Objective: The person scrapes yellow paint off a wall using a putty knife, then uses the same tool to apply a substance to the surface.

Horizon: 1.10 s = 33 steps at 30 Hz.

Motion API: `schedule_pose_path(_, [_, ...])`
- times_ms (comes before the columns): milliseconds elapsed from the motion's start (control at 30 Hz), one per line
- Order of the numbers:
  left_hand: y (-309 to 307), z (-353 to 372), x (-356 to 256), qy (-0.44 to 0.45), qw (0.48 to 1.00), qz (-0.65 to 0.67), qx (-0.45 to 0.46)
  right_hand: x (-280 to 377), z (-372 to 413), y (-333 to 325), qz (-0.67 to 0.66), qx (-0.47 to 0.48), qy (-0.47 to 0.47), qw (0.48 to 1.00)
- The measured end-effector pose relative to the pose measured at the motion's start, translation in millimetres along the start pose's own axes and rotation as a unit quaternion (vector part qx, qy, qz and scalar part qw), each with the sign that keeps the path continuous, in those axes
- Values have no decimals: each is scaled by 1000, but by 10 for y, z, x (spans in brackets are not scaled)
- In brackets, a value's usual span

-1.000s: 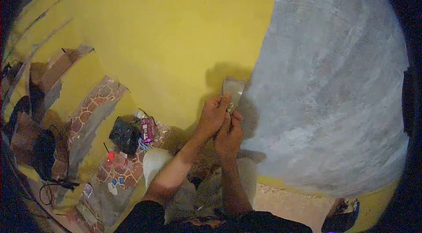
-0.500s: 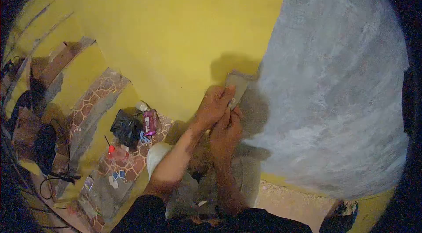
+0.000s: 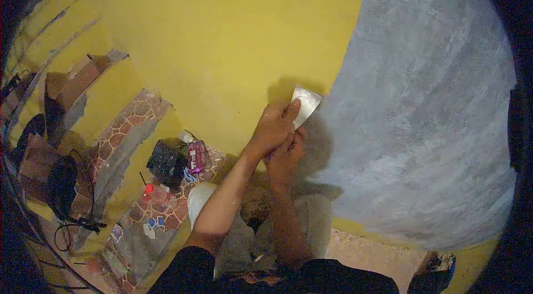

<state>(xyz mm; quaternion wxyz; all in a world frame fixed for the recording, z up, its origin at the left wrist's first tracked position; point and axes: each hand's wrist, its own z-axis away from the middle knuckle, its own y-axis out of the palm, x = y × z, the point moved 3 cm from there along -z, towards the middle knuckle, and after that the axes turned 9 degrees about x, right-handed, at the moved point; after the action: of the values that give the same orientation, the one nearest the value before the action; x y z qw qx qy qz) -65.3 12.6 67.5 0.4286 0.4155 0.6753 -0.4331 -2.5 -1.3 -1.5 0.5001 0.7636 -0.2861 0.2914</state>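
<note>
Dark sleeves are seen at the bottom edge, light trousers (image 3: 311, 222) just beyond them; both forearms are raised toward the wall; the right hand (image 3: 286, 155) is closed low on the putty knife (image 3: 305, 104), its handle hidden inside the fist; the left hand (image 3: 275, 127) is clenched just above it, fingertips pressed on the base of the blade; the blade is held flat to the wall, tilted up and right, exactly at the border where yellow paint meets grey; the grey coat (image 3: 422, 116) is spread over the right part of the wall, streaky and uneven in tone; the yellow wall (image 3: 222, 33) to the left is left bare, also a yellow strip along the floor at lower right; by this coverage, roughly half of the visible wall is judged done, half outstanding; farther left, tiled steps (image 3: 133, 127) are littered with a black bag (image 3: 166, 162), a pink packet (image 3: 197, 156) and a red-capped bottle (image 3: 149, 189).
</note>
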Motion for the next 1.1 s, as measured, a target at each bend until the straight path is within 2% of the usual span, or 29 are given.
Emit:
schedule_pose_path(67, [34, 22, 206, 63, 997, 14, -46, -56, -17, -286, 129, 72, 52, 988])
schedule_pose_path(100, [53, 77, 157, 65, 997, 16, -45, -41, 8, -346, 132, 72, 51, 987])
schedule_pose_path(167, [95, 189, 25, -17, 1000, 18, -8, 1, 24, -430, 195, 66, 45, 978])
schedule_pose_path(300, [118, 165, 45, -10, 998, 60, -6, 227, -1, -344, 210, 62, 84, 972])
schedule_pose_path(400, [61, 110, -10, -36, 999, 11, 17, 402, 23, -166, 214, 60, 130, 966])
schedule_pose_path(500, [83, -1, 139, -7, 999, 41, 22, 286, -4, -157, 215, 59, 162, 961])
schedule_pose_path(567, [79, -57, 273, 12, 1000, -27, -7, -68, -83, -345, 224, 26, 60, 972])
schedule_pose_path(667, [49, -104, 233, 2, 997, -81, -12, -254, -130, -395, 185, 20, 14, 982])
schedule_pose_path(700, [68, -122, 260, 0, 996, -83, -11, -202, -135, -387, 184, 18, 16, 983])
schedule_pose_path(767, [119, -159, 288, 76, 996, -24, -38, 14, -148, -328, 82, 88, 68, 990])
schedule_pose_path(800, [117, -160, 283, 75, 996, -22, -39, 110, -143, -281, 83, 88, 69, 990])
schedule_pose_path(867, [97, -171, 244, 56, 993, -88, -46, 331, -135, -181, 189, 72, 19, 979])
schedule_pose_path(900, [83, -189, 62, 54, 994, -86, -44, 428, -165, -143, 192, 70, 21, 979])
schedule_pose_path(967, [52, -212, -434, 68, 994, 55, -67, 719, -307, -48, 272, 87, -19, 958])
schedule_pose_path(1000, [65, -229, -454, 70, 994, 59, -63, 859, -402, 14, 310, 96, -41, 945])
schedule_pose_path(1067, [89, -288, -421, 48, 985, 166, -7, 1032, -516, 126, 381, 121, -91, 912])
schedule_pose_path(1100, [96, -257, -382, 56, 984, 168, -8, 1004, -488, 76, 383, 123, -98, 910])
